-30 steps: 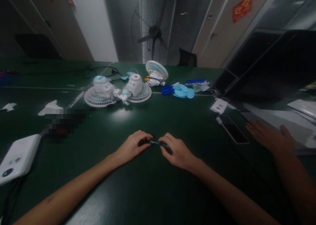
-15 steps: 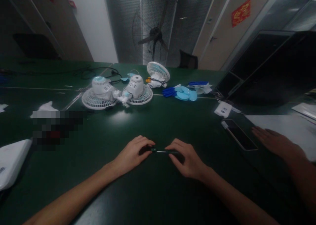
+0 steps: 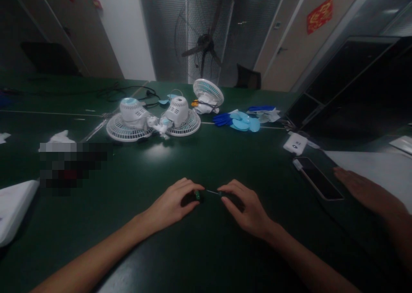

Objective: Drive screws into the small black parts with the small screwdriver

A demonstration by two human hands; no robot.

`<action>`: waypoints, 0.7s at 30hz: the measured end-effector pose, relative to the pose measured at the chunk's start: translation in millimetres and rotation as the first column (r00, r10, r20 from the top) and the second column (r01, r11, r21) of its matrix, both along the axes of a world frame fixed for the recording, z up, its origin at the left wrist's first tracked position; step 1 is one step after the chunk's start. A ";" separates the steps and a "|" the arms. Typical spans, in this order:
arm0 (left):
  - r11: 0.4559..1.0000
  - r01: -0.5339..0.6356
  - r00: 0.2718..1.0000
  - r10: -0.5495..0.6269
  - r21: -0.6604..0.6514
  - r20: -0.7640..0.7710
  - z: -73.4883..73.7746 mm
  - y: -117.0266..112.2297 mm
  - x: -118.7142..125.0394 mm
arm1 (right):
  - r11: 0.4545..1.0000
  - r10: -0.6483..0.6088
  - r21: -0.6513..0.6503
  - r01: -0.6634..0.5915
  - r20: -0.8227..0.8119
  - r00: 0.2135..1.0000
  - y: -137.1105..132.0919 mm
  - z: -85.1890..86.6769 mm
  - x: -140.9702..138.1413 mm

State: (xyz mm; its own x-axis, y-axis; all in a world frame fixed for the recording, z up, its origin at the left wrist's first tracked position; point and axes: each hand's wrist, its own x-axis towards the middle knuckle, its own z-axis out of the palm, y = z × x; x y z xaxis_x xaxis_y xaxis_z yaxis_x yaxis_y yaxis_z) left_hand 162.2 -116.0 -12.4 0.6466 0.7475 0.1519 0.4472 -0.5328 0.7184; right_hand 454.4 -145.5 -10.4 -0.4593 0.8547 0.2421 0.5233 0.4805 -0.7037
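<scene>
My left hand [image 3: 178,200] rests low over the green table, its thumb and fingers curled around a small green piece [image 3: 197,194] whose exact kind is too small to make out. Facing it, my right hand [image 3: 246,207] pinches a small screwdriver [image 3: 213,192] by its dark handle, which is mostly hidden by the fingers. The thin metal shaft points left toward the green piece, with a small gap between its tip and that piece.
White fan heads [image 3: 130,132] lie beyond my hands, with light blue fan blades [image 3: 243,122] and blue gloves [image 3: 222,119] to their right. A phone [image 3: 318,179], a white box [image 3: 295,143] and another person's hand [image 3: 367,190] are at right. A white device [image 3: 16,211] stands left.
The screwdriver has tilted and its tip has come away from the green piece. That piece has turned within my left fingers. The view has shifted slightly.
</scene>
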 end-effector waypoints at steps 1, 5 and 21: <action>1.000 0.011 1.000 -0.011 0.008 0.004 0.4 -0.1 -0.3 | 1.000 -0.008 0.004 0.008 -0.004 1.000 -0.2 0.3 0.4; 0.998 0.039 0.999 -0.039 0.048 0.005 -0.8 -0.3 -2.9 | 1.000 -0.017 0.010 0.017 -0.015 1.000 -0.6 1.0 0.9; 0.962 -0.210 0.970 0.228 0.175 -0.087 -1.2 28.2 -42.6 | 1.000 0.003 -0.017 -0.003 -0.035 0.999 -1.7 7.4 -1.1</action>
